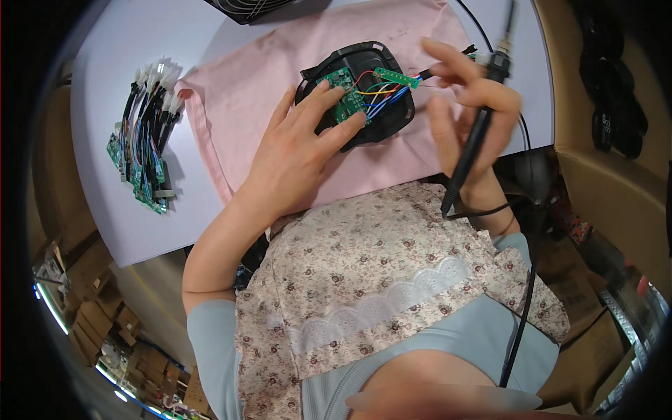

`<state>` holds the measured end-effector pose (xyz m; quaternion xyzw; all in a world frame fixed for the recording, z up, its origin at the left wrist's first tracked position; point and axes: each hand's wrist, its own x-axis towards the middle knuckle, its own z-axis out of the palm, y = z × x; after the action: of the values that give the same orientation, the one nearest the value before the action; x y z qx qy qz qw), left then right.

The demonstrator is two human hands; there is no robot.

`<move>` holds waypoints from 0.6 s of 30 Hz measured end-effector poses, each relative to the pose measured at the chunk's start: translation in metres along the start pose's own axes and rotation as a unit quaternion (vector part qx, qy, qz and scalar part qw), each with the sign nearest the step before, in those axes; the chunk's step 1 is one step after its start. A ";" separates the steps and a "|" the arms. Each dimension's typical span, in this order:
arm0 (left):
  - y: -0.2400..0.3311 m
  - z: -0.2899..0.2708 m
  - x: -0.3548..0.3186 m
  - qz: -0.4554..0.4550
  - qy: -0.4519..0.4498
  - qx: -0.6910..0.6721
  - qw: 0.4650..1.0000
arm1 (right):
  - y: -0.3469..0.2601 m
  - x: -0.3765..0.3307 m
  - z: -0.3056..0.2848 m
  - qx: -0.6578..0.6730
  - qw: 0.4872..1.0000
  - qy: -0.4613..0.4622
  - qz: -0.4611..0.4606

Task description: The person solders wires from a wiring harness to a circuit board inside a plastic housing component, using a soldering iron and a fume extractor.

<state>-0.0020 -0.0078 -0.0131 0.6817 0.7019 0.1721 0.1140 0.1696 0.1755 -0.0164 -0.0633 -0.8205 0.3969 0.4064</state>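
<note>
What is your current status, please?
Left hand on larger green board in black housing. Right hand gripping black corded tool, clear of housing. Coloured wires lying across housing.

The pale tabletop has a large cardboard box standing beyond its right edge. Past its near left corner shows a grey-brown floor, with brown cartons farther out and bright strip lights near them. More brown cardboard stands beyond the left edge.

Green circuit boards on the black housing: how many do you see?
2: a larger board partly under the left hand, and a narrow strip nearer the right hand. The left hand could hide more.
</note>
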 end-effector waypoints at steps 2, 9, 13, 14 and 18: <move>0.000 -0.001 -0.002 -0.004 -0.015 -0.016 1.000 | 0.001 0.005 0.012 0.037 0.999 -0.037 0.005; 0.002 0.000 -0.004 -0.039 -0.003 -0.085 0.996 | 0.026 0.001 0.035 0.112 0.993 0.027 0.014; 0.001 -0.002 -0.003 -0.036 -0.012 -0.090 0.995 | 0.025 0.000 0.029 0.140 0.989 0.027 0.033; 0.001 -0.002 -0.002 -0.034 -0.017 -0.084 0.996 | 0.020 0.004 0.025 0.133 0.990 0.017 0.053; -0.001 -0.002 -0.003 -0.020 -0.023 -0.065 0.997 | 0.019 0.009 0.015 0.124 0.986 0.028 0.112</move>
<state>-0.0033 -0.0113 -0.0120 0.6622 0.7002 0.1996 0.1773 0.1493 0.1834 -0.0297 -0.1149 -0.7411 0.5367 0.3867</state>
